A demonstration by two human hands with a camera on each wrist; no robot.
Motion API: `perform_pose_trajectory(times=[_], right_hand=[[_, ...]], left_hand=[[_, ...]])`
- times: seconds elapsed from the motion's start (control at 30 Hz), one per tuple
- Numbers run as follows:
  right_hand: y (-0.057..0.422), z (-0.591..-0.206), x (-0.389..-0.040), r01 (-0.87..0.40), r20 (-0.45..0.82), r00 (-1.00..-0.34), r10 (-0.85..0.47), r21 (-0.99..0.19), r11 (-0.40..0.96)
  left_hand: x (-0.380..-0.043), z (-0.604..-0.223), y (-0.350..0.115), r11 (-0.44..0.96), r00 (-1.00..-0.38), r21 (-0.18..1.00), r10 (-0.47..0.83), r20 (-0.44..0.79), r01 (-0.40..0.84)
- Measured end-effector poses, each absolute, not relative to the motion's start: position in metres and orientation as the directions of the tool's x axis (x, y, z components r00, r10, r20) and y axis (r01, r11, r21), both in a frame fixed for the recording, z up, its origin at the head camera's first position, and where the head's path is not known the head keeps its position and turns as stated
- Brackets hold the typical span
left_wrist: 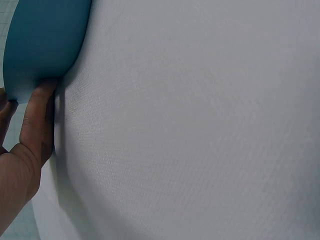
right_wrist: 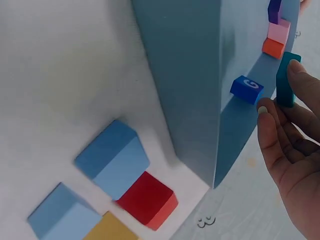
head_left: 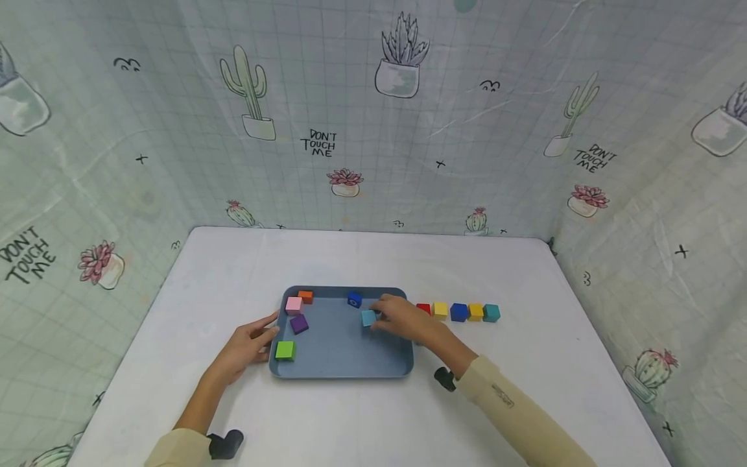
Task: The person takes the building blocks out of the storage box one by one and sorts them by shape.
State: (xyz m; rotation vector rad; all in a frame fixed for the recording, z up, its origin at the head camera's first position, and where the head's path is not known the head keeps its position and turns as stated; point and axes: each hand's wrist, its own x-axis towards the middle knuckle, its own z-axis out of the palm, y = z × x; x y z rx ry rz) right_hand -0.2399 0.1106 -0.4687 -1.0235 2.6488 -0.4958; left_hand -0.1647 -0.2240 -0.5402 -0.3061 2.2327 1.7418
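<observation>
A blue-grey tray [head_left: 344, 376] lies on the white table. My right hand [head_left: 403, 318] reaches over its right part, pinching a light blue block [head_left: 368, 318] between thumb and fingers; that block looks teal in the right wrist view. Near it in the tray is a dark blue block [right_wrist: 247, 90] with a white letter G. Along the tray's left side are an orange block [head_left: 306, 297], a pink block [head_left: 294, 306], a purple block [head_left: 299, 324] and a green block [head_left: 284, 351]. My left hand [head_left: 245, 347] touches the tray's left outer wall with extended fingers.
Right of the tray, a row holds a red block [head_left: 423, 308], a yellow block [head_left: 440, 311], a blue block [head_left: 459, 312], another yellow block [head_left: 475, 312] and a teal block [head_left: 491, 313]. A light blue block [right_wrist: 114, 159] sits beside the red one. Printed cloth [head_left: 350, 117] hangs behind the table.
</observation>
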Motion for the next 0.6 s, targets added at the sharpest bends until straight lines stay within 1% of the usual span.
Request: perform_pose_trajectory(times=[0.3, 0.6], right_hand=[[0.128, -0.47, -0.238, -0.57, -0.074, -0.755, -0.651, -0.415, 0.709], [0.149, -0.467, -0.24, -0.529, -0.046, -0.777, -0.627, -0.493, 0.691]], left_hand=[[-0.164, -0.54, -0.223, 0.248, -0.933, 0.904, 0.008, -0.361, -0.348], [-0.164, -0.541, -0.222, 0.25, -0.93, 0.9, -0.005, -0.366, -0.356]])
